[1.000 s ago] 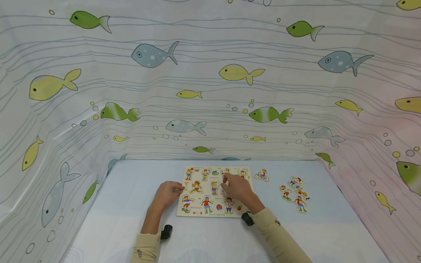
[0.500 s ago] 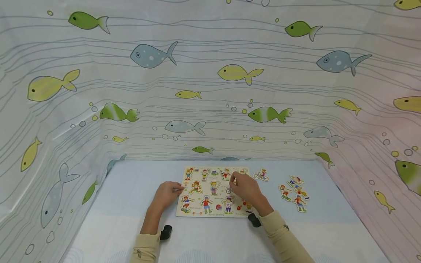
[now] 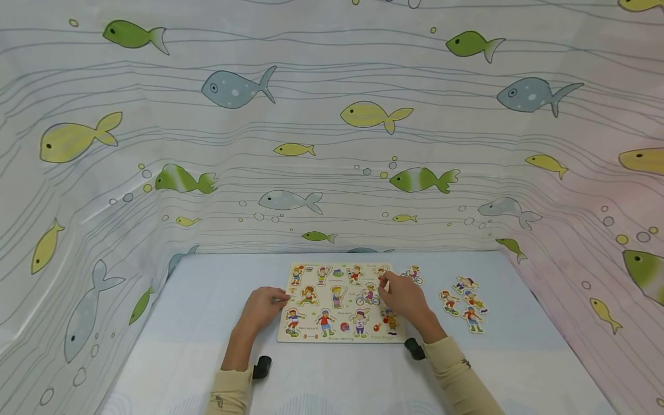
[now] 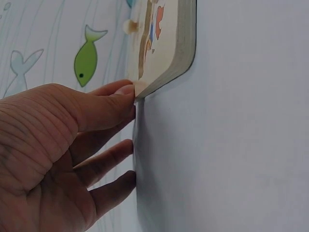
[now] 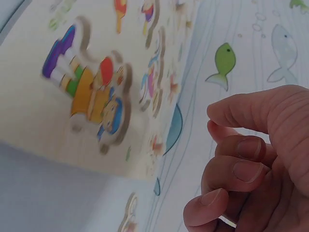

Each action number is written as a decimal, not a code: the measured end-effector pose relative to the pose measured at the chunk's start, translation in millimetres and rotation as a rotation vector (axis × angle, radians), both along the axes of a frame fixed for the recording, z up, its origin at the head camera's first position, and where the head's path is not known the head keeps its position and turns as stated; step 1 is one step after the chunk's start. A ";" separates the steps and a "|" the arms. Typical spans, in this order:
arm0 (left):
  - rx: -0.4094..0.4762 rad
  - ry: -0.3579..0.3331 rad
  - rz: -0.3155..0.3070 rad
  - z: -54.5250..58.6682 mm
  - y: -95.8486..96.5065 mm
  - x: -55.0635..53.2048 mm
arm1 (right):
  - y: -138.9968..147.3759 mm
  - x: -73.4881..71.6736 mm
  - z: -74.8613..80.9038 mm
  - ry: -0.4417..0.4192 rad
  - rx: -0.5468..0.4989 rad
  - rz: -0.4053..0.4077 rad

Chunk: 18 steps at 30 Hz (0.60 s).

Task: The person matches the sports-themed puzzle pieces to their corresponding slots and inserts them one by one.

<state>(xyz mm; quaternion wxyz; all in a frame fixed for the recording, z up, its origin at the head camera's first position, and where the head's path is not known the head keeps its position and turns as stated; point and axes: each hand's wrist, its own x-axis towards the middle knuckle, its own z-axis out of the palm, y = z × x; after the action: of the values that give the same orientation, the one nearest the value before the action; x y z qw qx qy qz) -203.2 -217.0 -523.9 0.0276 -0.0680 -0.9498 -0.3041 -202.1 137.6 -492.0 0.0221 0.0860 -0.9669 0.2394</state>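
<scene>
A cream puzzle board (image 3: 282, 335) with cartoon sports figures lies on the table between both hands. My left hand (image 3: 261, 305) pinches its left edge; in the left wrist view the thumb and index finger meet at the board's edge (image 4: 186, 53), the other fingers spread below. Over the board's upper right side is my right hand (image 3: 407, 297), its fingers loosely curled around nothing. In the right wrist view this hand (image 5: 251, 164) is apart from the board, which shows a recessed table tennis player (image 5: 94, 94). Just beyond the right hand, a loose cyclist piece (image 3: 414, 272) lies partly covered.
Several loose figure pieces (image 3: 472, 320) lie in a cluster to the right of the board. A fish-patterned cloth (image 3: 332, 144) stands behind the pale blue table cover (image 3: 332, 374) and along both sides.
My right hand has moved right, from the middle of the board to its right edge, uncovering the board's cyclist and table tennis figures. My left hand stays at the left edge.
</scene>
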 end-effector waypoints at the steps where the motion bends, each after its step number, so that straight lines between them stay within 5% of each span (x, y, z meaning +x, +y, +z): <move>1: 0.000 0.000 0.001 0.1 -0.2 0.2 | 2.5 -0.6 -1.4 -0.005 0.000 -0.007; 18: 0.013 0.009 -0.010 -0.5 -1.2 2.2 | 39.5 -16.2 -13.1 -0.121 -0.021 -0.096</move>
<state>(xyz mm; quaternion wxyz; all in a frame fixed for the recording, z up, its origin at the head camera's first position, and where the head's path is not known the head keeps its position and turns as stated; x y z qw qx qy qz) -201.0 -218.2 -524.4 0.0308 -0.0741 -0.9473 -0.3100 -218.3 177.1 -505.1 -0.0242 0.0249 -0.9668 0.2531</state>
